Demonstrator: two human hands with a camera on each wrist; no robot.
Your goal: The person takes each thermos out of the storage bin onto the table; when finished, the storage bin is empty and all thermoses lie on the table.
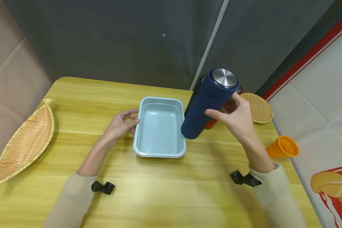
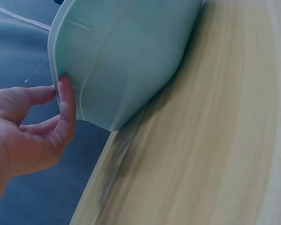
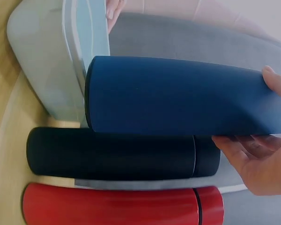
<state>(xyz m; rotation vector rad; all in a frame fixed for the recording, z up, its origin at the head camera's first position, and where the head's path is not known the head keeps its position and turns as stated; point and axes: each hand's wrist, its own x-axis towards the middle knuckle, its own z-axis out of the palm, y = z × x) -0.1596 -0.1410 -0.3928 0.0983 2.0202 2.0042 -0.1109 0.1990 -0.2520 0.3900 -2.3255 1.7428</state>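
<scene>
My right hand (image 1: 236,118) grips a dark blue thermos flask (image 1: 202,107) with a steel-topped lid, fingers on one side and thumb on the other. The flask is raised and tilted, its base beside the right rim of a pale blue plastic tub (image 1: 161,155). At the tub's left rim, my left hand (image 1: 122,125) pinches the edge between thumb and fingers, as the left wrist view shows. The tub's inside has nothing in it. In the right wrist view, a black flask (image 3: 117,152) and a red flask (image 3: 112,204) stand behind the blue one; the head view hides most of them.
On the left of the wooden table (image 1: 159,193) lies a leaf-shaped woven basket (image 1: 28,142). A round woven tray (image 1: 257,107) sits at the back right, with orange cups (image 1: 282,147) near the right edge. A grey partition (image 1: 117,41) rises behind the table.
</scene>
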